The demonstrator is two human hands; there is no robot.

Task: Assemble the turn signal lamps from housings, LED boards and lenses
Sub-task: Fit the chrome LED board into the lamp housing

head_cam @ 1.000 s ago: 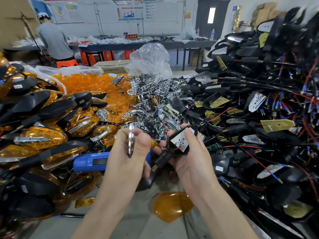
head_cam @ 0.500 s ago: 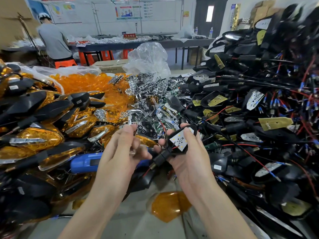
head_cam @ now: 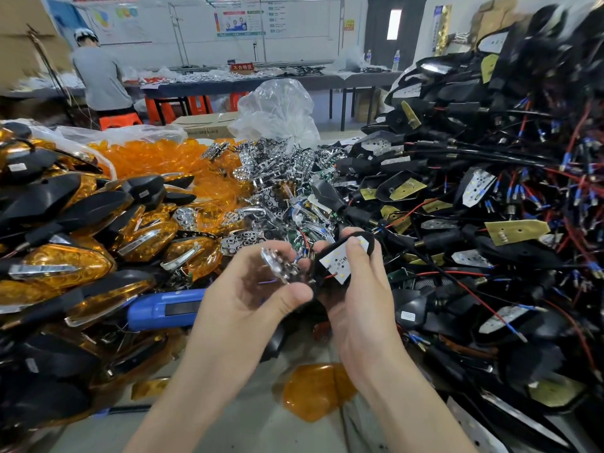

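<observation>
Head view, right hand (head_cam: 358, 291) gripping housing (head_cam: 370, 240)

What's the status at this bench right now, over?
Left hand holds chrome reflector. Right hand grips black housing, LED board inside, thumb on it. Reflector beside housing, not yet in. Loose amber lens lies on table below.

Reflector (head_cam: 279, 264), in left grip (head_cam: 258, 299): chrome finish, mirror-glossy.
Housing (head_cam: 323, 287), in right grip (head_cam: 356, 289): black plastic, matt.
LED board (head_cam: 336, 261), seated in housing: white, flat, matt.
Lens (head_cam: 313, 390), below both grips: amber translucent plastic, glossy.
Bag (head_cam: 277, 109), beyond grips: clear crinkled film.
</observation>
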